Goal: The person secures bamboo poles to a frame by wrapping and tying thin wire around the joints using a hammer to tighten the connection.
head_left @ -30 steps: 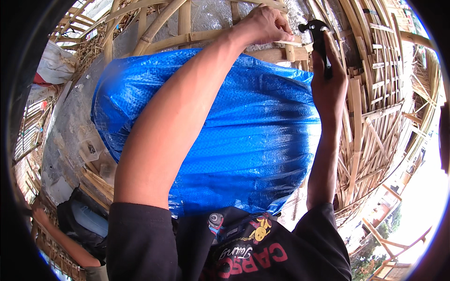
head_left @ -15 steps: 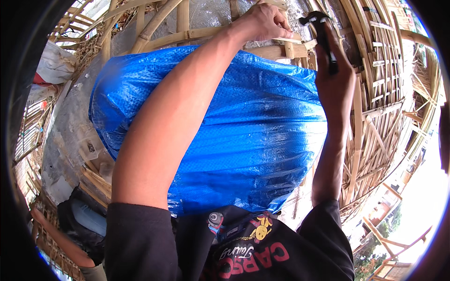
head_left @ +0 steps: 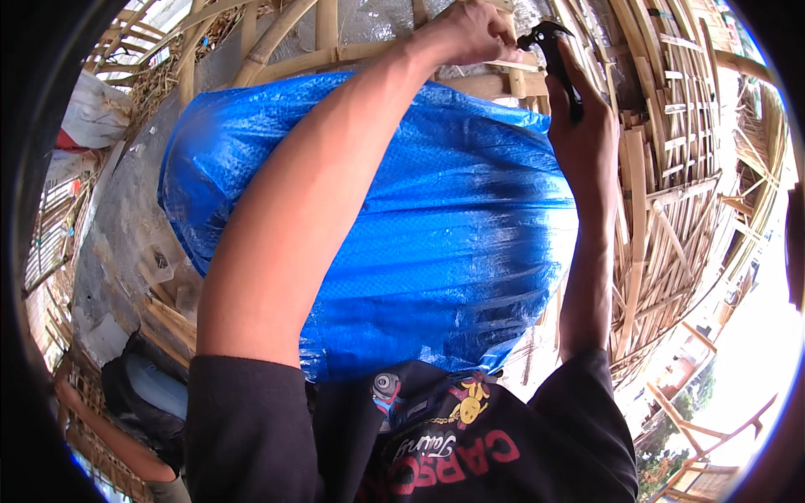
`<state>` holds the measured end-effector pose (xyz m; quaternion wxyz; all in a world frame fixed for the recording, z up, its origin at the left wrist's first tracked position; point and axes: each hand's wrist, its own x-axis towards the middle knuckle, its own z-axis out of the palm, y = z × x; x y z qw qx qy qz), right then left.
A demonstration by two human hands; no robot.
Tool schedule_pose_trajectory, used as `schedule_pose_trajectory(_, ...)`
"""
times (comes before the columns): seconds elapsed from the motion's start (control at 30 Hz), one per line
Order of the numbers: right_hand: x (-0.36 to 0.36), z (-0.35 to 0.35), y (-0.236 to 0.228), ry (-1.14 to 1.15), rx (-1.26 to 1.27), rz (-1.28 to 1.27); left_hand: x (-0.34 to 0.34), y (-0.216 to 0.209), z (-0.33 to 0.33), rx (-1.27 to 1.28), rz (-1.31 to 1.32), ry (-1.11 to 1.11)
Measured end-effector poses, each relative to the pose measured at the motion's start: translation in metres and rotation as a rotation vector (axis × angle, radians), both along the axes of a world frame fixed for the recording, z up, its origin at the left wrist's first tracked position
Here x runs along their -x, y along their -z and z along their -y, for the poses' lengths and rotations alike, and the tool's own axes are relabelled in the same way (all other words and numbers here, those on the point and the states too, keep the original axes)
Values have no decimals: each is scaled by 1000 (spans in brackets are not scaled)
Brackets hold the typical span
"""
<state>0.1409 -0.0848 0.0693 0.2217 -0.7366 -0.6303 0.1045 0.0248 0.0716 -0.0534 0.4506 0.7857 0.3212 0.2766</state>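
My right hand [head_left: 582, 117] is wrapped around the handle of a black claw hammer [head_left: 555, 54]. The hammer's head is close to my left hand, a small gap to its right. At the top of the view my left hand [head_left: 476, 33] has its fingers curled together at a bamboo joint, just above a pale bamboo strip [head_left: 513, 62]. Whatever is between those fingers is too small to make out. Below the joint, a blue woven tarp [head_left: 453, 226] spreads under my left forearm.
Bamboo poles [head_left: 327, 29] form a frame at the top. Slatted bamboo panels [head_left: 671, 201] rise on the right. A grey sheet [head_left: 117, 226] lies at left, with a whitish sack [head_left: 96, 113] beyond. Another person's arm [head_left: 109, 427] shows at lower left.
The hammer in my right hand has moved left and slightly up, closer to my left hand. My left hand stays at the bamboo joint.
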Motion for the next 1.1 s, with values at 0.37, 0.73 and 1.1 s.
schedule_pose_trajectory(0.37, -49, -21, 50, 330, 62, -388, -5, -14, 5, 24, -12, 88)
schedule_pose_trajectory(0.73, -42, -16, 62, 353, 29, -358, 0, -13, 7, -158, -66, -23)
schedule_pose_trajectory(1.1, -39, -23, 53, 488, 51, -504, 4, -26, 9, -129, -160, -45)
